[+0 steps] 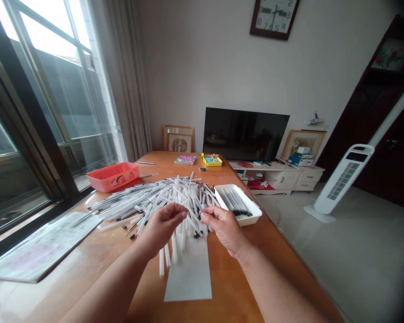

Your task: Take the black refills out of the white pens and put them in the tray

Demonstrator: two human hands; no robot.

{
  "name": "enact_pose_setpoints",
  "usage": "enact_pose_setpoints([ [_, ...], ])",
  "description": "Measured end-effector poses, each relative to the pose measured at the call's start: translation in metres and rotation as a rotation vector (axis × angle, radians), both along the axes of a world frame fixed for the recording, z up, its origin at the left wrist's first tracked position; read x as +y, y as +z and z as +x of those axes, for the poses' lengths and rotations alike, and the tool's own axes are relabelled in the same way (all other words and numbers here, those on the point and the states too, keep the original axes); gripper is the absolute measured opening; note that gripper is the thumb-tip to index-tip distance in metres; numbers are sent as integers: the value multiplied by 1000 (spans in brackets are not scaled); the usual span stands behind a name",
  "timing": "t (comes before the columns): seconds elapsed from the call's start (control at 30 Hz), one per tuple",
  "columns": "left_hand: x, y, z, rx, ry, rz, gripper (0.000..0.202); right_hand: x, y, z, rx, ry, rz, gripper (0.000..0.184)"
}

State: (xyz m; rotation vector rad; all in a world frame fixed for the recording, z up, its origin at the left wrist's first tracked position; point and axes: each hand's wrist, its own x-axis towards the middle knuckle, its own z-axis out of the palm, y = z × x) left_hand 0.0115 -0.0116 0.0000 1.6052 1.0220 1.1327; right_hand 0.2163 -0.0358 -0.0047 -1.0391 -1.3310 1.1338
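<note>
My left hand is closed in a pinch above the near side of a pile of translucent plastic tubes. Facing it across a small gap, my right hand also pinches thumb against fingers. Whatever either pinch holds is too small or hidden to make out. Several tubes have black ends, and dark slim sticks lie among them. Under the near tubes rests a white paper strip. A white tray stands beyond my right hand, with a row of slim clear, black-ended sticks in it.
On the wooden table, a red plastic basket stands at the left and a large booklet lies nearer. A magazine and a yellow box sit at the far end. The table's right edge runs past the tray.
</note>
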Motion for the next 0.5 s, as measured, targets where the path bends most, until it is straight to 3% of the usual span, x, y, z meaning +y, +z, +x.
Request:
enact_pose_setpoints([
  [0.2, 7, 11, -17, -422, 119, -235, 36, -3, -3, -4, -104, 99, 34, 26],
  [0.5, 9, 11, -19, -541, 122, -281, 34, -3, -7, -6, -209, 153, 58, 22],
])
